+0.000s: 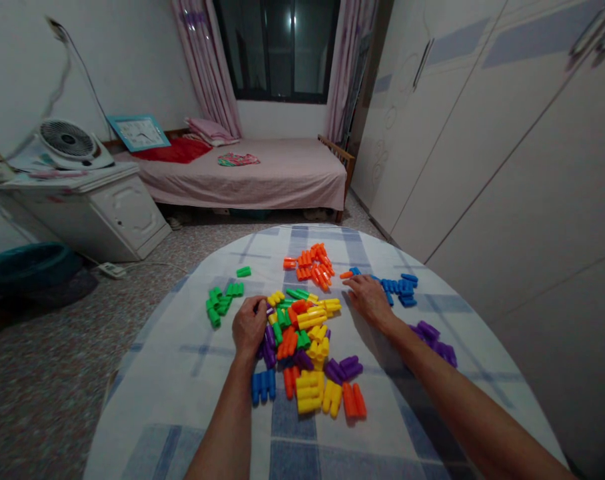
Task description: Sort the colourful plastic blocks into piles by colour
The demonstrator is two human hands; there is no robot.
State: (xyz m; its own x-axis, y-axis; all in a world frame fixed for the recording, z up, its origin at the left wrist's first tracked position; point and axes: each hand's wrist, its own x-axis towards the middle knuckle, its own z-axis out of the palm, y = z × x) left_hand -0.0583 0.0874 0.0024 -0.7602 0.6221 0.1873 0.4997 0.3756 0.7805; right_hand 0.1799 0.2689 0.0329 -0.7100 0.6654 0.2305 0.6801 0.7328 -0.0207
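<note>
My left hand (250, 325) is curled at the left edge of a mixed pile of plastic building pieces (297, 333), shaped like joined tubes. Its fingers are closed, and whatever they hold is hidden. My right hand (370, 300) reaches past the pile's right side, its fingertips closed at a small orange plastic piece (346, 275). A blue piece (355, 271) lies just behind those fingers. Beyond the pile is a group of orange pieces (312, 263). Green pieces (222, 303) lie left of my left hand, and blue pieces (401, 287) lie right of my right hand.
Purple pieces (435, 343) lie beside my right forearm. Loose yellow pieces (310, 393) and other colours sit at the pile's near side. The round table wears a checked cloth (182, 387). Beyond are a bed (282, 173), a cabinet (127, 213) and a wardrobe (457, 133).
</note>
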